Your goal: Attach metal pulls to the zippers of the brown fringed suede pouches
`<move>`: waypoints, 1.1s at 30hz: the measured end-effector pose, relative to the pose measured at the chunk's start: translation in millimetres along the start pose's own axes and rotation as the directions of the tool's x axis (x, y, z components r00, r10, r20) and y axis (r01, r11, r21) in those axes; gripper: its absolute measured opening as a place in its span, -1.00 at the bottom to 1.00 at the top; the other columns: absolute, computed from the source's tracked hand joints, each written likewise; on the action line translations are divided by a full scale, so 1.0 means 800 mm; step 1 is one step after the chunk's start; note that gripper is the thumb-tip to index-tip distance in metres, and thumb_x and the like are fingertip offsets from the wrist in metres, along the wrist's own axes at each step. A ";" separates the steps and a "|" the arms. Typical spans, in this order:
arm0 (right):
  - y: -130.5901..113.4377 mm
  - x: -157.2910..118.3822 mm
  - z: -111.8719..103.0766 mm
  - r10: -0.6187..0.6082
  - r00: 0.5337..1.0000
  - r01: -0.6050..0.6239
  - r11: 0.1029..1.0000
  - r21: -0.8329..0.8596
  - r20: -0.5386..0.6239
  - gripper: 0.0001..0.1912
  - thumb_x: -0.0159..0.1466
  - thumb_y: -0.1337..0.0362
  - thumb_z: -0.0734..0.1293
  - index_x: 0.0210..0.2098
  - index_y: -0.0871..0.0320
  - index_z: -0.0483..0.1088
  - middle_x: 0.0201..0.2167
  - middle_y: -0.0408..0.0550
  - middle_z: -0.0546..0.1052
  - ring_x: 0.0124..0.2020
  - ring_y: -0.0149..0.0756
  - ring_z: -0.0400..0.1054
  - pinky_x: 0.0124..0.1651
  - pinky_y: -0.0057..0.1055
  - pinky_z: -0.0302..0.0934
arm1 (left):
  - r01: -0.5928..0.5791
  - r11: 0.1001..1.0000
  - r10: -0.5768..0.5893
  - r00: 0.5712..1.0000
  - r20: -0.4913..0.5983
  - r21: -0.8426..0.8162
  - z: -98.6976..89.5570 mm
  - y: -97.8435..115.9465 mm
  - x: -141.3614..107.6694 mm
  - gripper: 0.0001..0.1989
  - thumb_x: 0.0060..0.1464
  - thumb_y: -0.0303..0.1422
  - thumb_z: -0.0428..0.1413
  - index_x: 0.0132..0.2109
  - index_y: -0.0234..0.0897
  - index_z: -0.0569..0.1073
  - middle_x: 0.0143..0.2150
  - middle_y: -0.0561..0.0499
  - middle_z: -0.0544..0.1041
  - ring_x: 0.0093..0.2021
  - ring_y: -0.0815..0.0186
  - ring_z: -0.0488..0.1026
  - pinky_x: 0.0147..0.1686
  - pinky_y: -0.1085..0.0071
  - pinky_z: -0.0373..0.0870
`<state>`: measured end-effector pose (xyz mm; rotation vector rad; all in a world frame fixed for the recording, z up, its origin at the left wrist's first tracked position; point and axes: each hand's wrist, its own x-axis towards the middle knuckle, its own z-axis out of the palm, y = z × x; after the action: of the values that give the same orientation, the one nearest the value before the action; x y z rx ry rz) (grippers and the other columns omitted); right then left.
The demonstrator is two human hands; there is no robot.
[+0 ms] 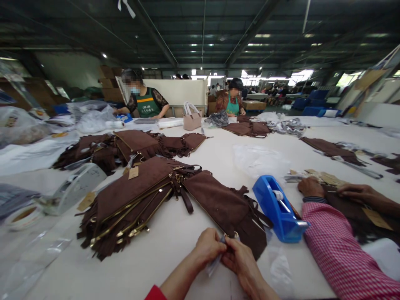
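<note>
My left hand [208, 246] and my right hand [241, 257] meet at the near edge of a brown fringed pouch [223, 202]. Both are closed, thumbs and fingers pinching a small strip of clear plastic [214, 266] near the pouch's gold zipper end. Part of the strip hangs below my fingers; the rest is hidden by them. The pouch lies flat on the white table [168, 258], its wrist strap toward the right. Left of it is a stack of similar brown pouches [134, 191] with gold zippers and a paper tag [133, 172] on top.
A blue tape dispenser [270, 208] stands right of the pouch, beside a co-worker's checked sleeve [337, 246] and hands. At left are a grey dispenser [79, 187] and a tape roll [25, 216]. More brown pouches [137, 143] lie farther back. Two people sit across the table.
</note>
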<state>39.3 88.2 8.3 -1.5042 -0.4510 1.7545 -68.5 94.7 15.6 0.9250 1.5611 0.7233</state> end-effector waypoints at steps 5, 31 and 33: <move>0.001 0.001 0.000 0.008 1.000 -0.009 0.999 -0.053 -0.010 -0.79 -0.04 0.24 0.36 -0.46 0.27 0.40 -0.65 -0.12 0.47 -0.64 -0.47 0.33 -0.56 -0.56 0.18 | 0.128 0.991 -0.130 0.988 0.085 0.035 0.003 0.003 0.002 -0.79 -0.33 -0.63 -0.04 -0.55 -0.22 0.18 -0.83 0.21 0.22 -0.78 0.38 0.21 -0.71 0.51 0.07; 0.014 0.012 0.005 -0.080 0.994 0.069 0.989 -0.132 -0.080 -0.83 -0.06 0.27 0.31 -0.65 0.27 0.32 -0.80 -0.13 0.40 -0.80 -0.56 0.19 -0.75 -0.68 -0.02 | 0.132 0.991 -0.129 0.956 0.262 0.008 -0.007 0.022 0.009 -0.88 -0.34 -0.58 0.02 -0.70 -0.34 0.28 -0.77 0.11 0.29 -0.75 0.49 0.20 -0.70 0.53 0.10; 0.011 0.012 0.006 -0.068 0.995 0.056 0.988 -0.142 -0.078 -0.85 -0.06 0.30 0.31 -0.66 0.26 0.30 -0.81 -0.15 0.38 -0.81 -0.57 0.18 -0.76 -0.67 -0.02 | 0.088 0.996 -0.091 0.969 0.231 0.026 -0.006 0.021 0.008 -0.87 -0.35 -0.59 -0.01 -0.70 -0.33 0.28 -0.77 0.12 0.28 -0.75 0.51 0.18 -0.72 0.55 0.04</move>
<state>31.9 90.3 -3.1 -1.6363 -0.5820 1.6343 -70.7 109.1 27.4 0.9101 1.3930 0.5198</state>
